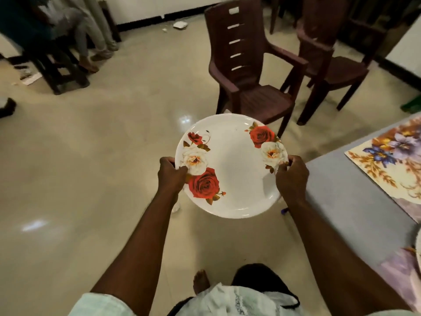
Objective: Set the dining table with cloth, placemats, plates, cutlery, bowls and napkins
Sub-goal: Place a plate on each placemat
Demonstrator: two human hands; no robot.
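A white plate (234, 169) printed with red and white roses is held level above the floor, in front of me. My left hand (170, 176) grips its left rim, thumb on top. My right hand (291, 176) grips the right rim the same way. To the right stands the dining table under a pale grey cloth (346, 201). A floral placemat (391, 160) lies on it further away, and a second placemat (403, 277) lies nearer me, cut by the frame edge. The rim of another plate (418, 245) shows at the right edge.
Two dark brown plastic chairs (250, 71) (330, 60) stand ahead, beyond the plate. A person's legs (91, 30) and a dark stool (57, 71) are at the far left. The floor is glossy beige tile (91, 156). My bare foot (200, 281) shows below.
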